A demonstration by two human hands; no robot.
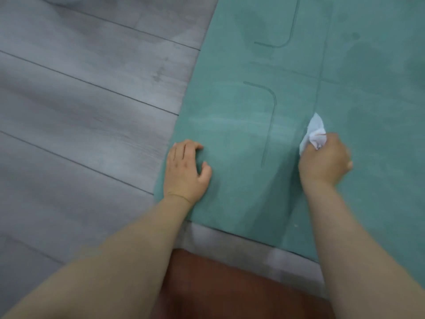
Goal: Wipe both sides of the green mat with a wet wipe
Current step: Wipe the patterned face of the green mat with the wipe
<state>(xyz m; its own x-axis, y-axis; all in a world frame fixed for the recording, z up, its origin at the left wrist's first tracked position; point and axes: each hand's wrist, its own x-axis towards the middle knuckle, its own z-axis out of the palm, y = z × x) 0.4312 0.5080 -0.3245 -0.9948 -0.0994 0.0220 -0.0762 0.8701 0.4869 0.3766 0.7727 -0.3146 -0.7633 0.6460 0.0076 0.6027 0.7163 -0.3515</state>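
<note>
One green mat (pixel 299 88), one wet wipe (pixel 314 132); right hand (pixel 324 162) gripping, left hand (pixel 186 169) pressing

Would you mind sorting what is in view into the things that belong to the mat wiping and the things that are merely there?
Part of the job:
- green mat, lying flat on the floor
- wet wipe, bunched in the right hand
- left hand, resting on the mat's near left edge

Merely there:
- grey plank floor
- reddish-brown garment at the bottom edge
</note>
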